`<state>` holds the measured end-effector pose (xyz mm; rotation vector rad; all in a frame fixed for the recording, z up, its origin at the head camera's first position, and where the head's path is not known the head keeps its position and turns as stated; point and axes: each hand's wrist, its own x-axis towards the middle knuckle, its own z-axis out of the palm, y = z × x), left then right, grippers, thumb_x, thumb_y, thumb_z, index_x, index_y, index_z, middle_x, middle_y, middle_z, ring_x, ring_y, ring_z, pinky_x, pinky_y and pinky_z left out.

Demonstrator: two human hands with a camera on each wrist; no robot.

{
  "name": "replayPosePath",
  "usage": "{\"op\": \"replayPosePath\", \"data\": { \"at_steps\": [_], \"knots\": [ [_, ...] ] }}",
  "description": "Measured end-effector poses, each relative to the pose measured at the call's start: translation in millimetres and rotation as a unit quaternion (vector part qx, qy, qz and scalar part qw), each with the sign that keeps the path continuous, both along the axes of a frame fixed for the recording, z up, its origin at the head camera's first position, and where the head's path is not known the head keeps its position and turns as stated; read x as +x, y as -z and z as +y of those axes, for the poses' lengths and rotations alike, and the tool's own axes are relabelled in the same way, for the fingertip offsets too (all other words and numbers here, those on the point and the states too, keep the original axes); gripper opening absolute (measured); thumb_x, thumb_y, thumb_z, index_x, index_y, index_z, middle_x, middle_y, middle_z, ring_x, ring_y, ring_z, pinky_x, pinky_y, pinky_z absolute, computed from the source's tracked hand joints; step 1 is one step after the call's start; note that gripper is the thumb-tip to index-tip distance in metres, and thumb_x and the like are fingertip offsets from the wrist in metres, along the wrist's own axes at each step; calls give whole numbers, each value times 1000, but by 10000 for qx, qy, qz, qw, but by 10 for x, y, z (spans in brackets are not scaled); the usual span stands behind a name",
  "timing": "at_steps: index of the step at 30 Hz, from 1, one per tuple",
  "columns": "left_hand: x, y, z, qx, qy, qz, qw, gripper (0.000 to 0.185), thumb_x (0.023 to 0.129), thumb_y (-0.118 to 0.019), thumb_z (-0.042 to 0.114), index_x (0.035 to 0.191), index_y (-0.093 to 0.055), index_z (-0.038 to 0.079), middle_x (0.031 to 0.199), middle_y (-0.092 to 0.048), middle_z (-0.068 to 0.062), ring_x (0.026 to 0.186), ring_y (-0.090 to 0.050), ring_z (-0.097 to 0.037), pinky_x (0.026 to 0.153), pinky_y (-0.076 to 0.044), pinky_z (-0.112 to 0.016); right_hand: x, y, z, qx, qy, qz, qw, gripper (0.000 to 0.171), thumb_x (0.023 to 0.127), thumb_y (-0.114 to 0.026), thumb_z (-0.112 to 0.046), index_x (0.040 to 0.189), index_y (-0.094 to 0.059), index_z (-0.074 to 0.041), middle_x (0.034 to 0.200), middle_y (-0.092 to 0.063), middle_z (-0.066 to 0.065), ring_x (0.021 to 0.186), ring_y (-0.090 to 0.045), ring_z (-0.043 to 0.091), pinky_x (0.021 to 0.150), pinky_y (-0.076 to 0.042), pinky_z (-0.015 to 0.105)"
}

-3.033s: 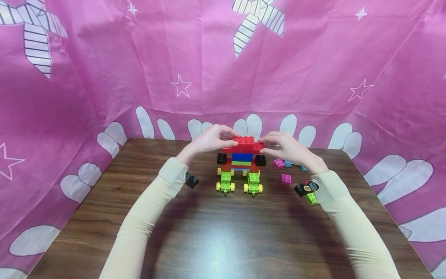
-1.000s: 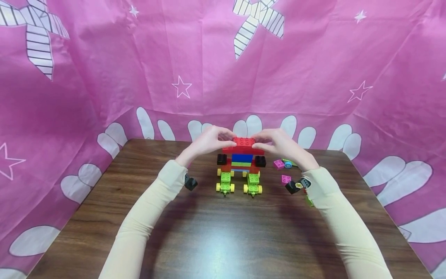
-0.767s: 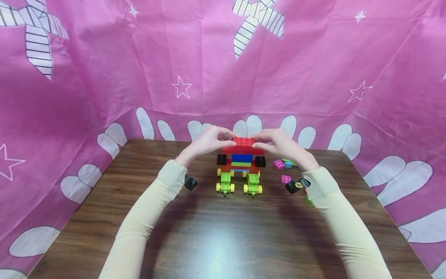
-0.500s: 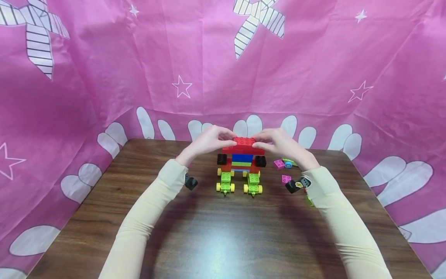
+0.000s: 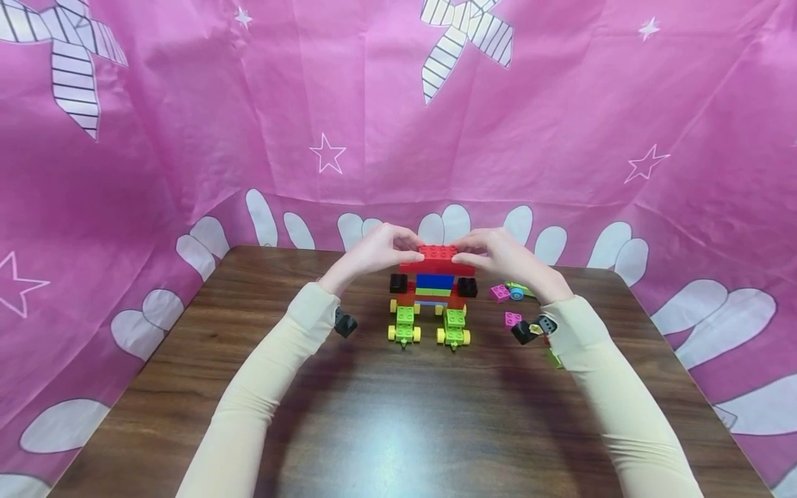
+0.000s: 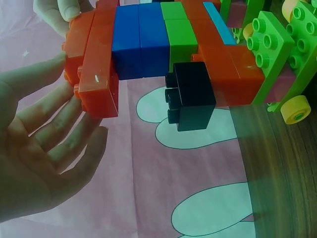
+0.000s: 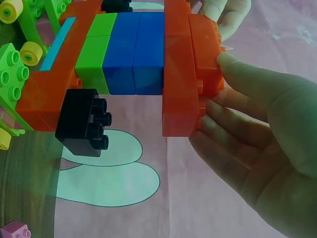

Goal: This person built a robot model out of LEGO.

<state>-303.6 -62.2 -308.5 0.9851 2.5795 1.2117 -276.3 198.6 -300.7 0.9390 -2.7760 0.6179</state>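
Observation:
A toy figure of building bricks stands upright on wheeled green bases [image 5: 404, 316] with yellow wheels. Its middle has blue bricks [image 5: 434, 281] over green ones, and a black brick [image 5: 398, 283] sticks out at each side. Across the top lies a wide red tier with a red brick [image 5: 438, 254] on it. My left hand [image 5: 376, 250] pinches this top brick's left end between thumb and fingers. At the right end, my right hand [image 5: 506, 257] pinches the same brick. In the right wrist view, the right thumb presses the top brick's studded face [image 7: 207, 54].
On the right of the wooden table [image 5: 386, 415] lie pink bricks [image 5: 513, 319], a green piece with blue wheels [image 5: 517, 292] and another green brick [image 5: 555, 358], partly hidden by the sleeve. A pink patterned cloth [image 5: 398, 152] hangs behind and at both sides.
Since three seconds ago, my right hand has moved left from the end of the red tier to the top brick's right end. Over the last second both hands stay nearly still.

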Motion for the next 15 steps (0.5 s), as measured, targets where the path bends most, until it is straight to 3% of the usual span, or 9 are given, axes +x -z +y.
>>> {"op": "replayPosePath", "data": {
  "at_steps": [15],
  "knots": [
    [21, -11, 15, -178, -109, -1, 9998, 33, 92, -70, 25, 122, -71, 10, 114, -75, -8, 100, -70, -20, 91, -58, -34, 14, -7, -2, 67, -38, 119, 9999, 34, 89, -74, -24, 117, -73, -5, 111, -75, 14, 101, -71, 29, 89, -59, 45]
  ]
}}
